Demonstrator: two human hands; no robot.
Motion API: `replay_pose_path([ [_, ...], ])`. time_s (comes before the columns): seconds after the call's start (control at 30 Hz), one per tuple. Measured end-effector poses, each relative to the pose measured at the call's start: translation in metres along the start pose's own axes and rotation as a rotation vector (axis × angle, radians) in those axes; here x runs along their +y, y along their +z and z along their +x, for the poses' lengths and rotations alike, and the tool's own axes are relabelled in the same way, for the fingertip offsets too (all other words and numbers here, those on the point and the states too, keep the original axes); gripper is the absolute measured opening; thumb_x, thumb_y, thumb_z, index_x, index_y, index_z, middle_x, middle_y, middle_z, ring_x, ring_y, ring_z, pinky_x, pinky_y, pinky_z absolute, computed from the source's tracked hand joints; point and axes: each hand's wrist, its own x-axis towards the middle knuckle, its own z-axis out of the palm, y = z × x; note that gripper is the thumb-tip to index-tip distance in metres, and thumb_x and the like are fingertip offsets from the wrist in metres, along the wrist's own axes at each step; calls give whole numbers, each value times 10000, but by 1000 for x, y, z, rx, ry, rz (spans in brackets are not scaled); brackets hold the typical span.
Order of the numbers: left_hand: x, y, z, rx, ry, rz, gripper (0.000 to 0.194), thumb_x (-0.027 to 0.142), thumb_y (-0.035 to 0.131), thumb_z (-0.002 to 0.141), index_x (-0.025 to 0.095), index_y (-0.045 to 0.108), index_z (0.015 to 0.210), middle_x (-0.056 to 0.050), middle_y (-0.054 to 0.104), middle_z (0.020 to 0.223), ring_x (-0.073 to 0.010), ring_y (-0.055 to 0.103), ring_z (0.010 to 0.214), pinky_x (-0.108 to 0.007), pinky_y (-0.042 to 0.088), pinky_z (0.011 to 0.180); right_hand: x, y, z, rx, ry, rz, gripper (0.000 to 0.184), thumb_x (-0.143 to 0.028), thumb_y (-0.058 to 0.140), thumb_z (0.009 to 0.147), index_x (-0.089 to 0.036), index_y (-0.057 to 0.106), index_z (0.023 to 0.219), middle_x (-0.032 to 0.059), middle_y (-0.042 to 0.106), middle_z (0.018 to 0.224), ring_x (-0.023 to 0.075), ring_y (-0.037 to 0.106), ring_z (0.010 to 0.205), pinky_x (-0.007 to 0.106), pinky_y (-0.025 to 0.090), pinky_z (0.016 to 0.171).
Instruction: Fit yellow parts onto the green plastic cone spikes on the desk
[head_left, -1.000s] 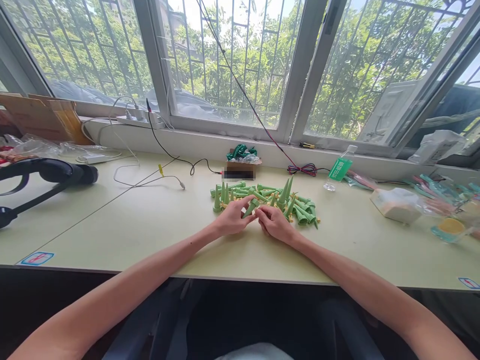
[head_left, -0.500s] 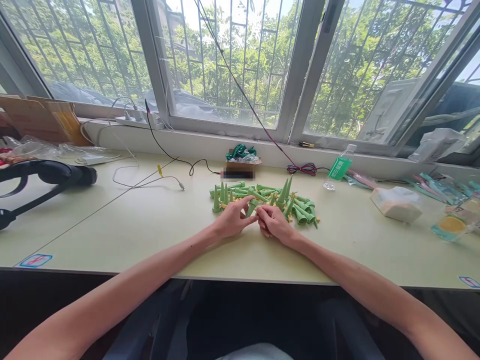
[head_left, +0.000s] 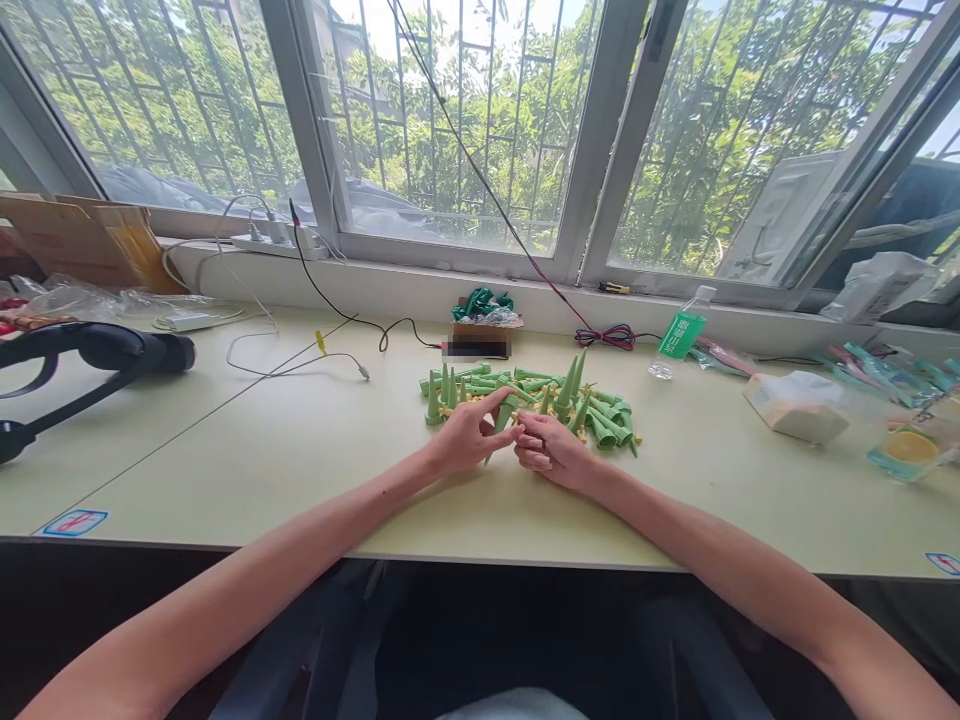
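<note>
Green cone [head_left: 506, 408] is in the person's left hand [head_left: 466, 437], above the near edge of the pile, its wide end up and its narrow tip slanting down toward the surface [head_left: 300, 455]. The left grip is narrow, thumb and fingers closed about the cone. Just beside it, the right hand [head_left: 553, 450] has its thumb and fingertips drawn together close to the cone; whether that grip holds a small piece I cannot tell.

Around and behind the hands spreads the pile of green cones [head_left: 604, 428], several upright, many lying on their sides, with small yellow pieces [head_left: 637, 439] scattered among them. Behind the pile lies a dark, partly blurred object, with a small box holding crumpled green material [head_left: 486, 303] just beyond it. To the right are a coiled cable [head_left: 606, 338], a bottle [head_left: 677, 336] with a green label and a white packet [head_left: 796, 408]. Well off to the left lies a black headset [head_left: 112, 345]. Barred windows [head_left: 457, 130] face the surface, foliage outside.
</note>
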Motion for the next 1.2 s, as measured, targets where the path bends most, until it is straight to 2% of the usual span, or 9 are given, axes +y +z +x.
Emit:
replay_pose_path([
  [0.17,-1,-1,1,-9,-4,-4,650,498,573,857,165,448,1401,57,424,695,-24,281,420,-181,186,424,-1,-1,0,-22,7,40,363,-417,696,833,-165,474,695,-102,354,490,15,263,362,150,203,356],
  [0.33,-2,2,2,76,-44,-44,549,482,364,970,112,534,1338,25,517,614,-81,409,494,-202,347,506,0,0,0,-18,-15,-1,332,-418,716,819,-145,537,752,-110,330,481,11,278,361,150,194,359],
  [0.43,-3,4,2,113,-61,-88,538,478,354,976,112,569,1307,17,526,579,-107,469,540,-213,391,543,0,2,0,3,-12,-44,361,-451,722,801,-153,528,739,-108,333,483,14,282,360,152,195,349],
  [0.7,1,6,3,125,-148,-186,510,486,427,944,125,611,1253,28,536,547,-83,441,441,-187,363,424,3,6,0,47,-51,-111,401,-492,731,771,-160,513,714,-111,347,465,18,302,330,156,186,327],
  [0.9,1,7,2,65,-247,-363,530,499,444,942,159,534,1339,46,534,574,-58,372,284,-182,247,255,5,2,2,78,-92,-178,410,-515,717,773,-157,529,703,-109,348,458,23,308,319,161,176,320],
  [1.03,5,6,2,52,-262,-419,500,463,461,948,152,535,1332,49,531,568,-54,370,265,-179,241,233,5,1,2,97,-122,-246,403,-520,699,782,-161,534,702,-108,342,459,26,294,322,165,184,310],
  [1.2,5,5,3,23,-274,-434,455,411,452,960,149,548,1319,47,546,572,-44,349,244,-178,224,232,7,2,0,141,-204,-439,390,-518,643,822,-171,526,689,-96,373,464,41,340,308,175,210,291],
])
